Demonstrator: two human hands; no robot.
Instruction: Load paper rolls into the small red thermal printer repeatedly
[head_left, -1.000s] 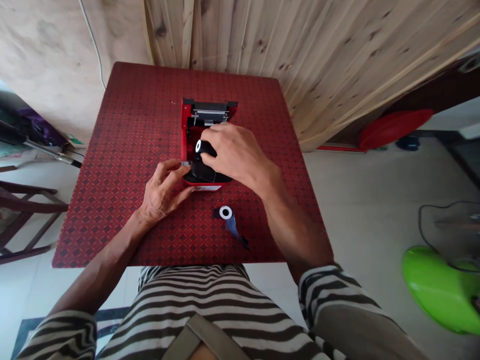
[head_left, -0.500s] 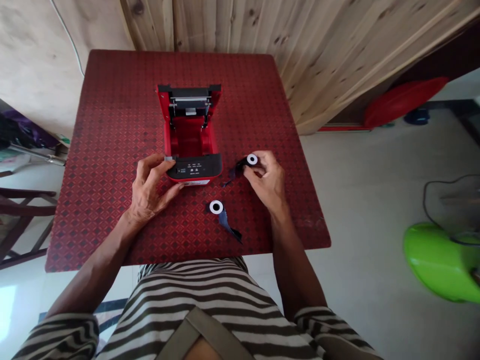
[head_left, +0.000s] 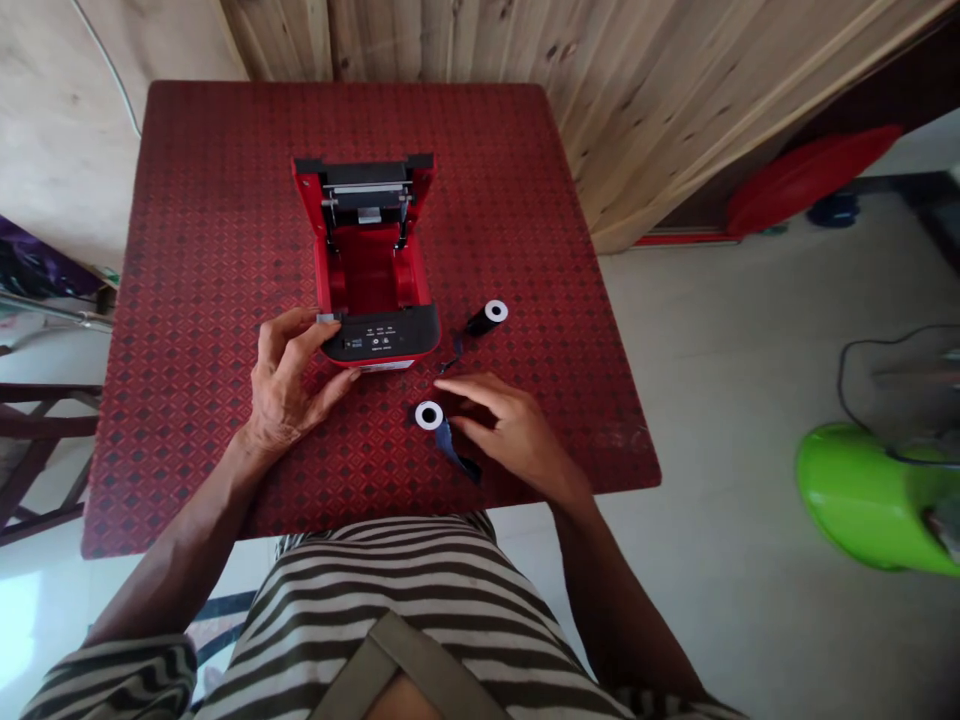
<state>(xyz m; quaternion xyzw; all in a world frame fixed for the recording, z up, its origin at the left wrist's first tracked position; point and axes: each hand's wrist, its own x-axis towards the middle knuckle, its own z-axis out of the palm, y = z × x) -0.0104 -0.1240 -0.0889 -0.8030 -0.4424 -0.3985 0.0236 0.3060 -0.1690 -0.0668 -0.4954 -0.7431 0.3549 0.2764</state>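
Observation:
A red and black printer [head_left: 381, 335] stands on the table with its lid [head_left: 366, 185] raised and its red inner bay showing. My left hand [head_left: 289, 375] grips its front left corner, fingers at a grey tab [head_left: 327, 319] on top and thumb against the front. Near the table's front lies a ribbon roll [head_left: 429, 415] with a white core and a loose dark-blue tail [head_left: 454, 450]. My right hand [head_left: 510, 420] is just right of this roll, fingers apart around its near side; whether they touch it I cannot tell. Another black ribbon roll [head_left: 487, 317] rests right of the printer.
The red patterned table [head_left: 210, 200] backs onto a wooden plank wall [head_left: 450, 40]. Right of it, on the floor, are a bright green plastic object [head_left: 855, 500] and a dark cable [head_left: 847, 370]. A dark wooden chair [head_left: 45, 425] stands at the left.
My right hand has let go of the black ribbon roll beside the printer and moved down and left to the nearer roll. My left hand stays on the printer. The view has shifted slightly.

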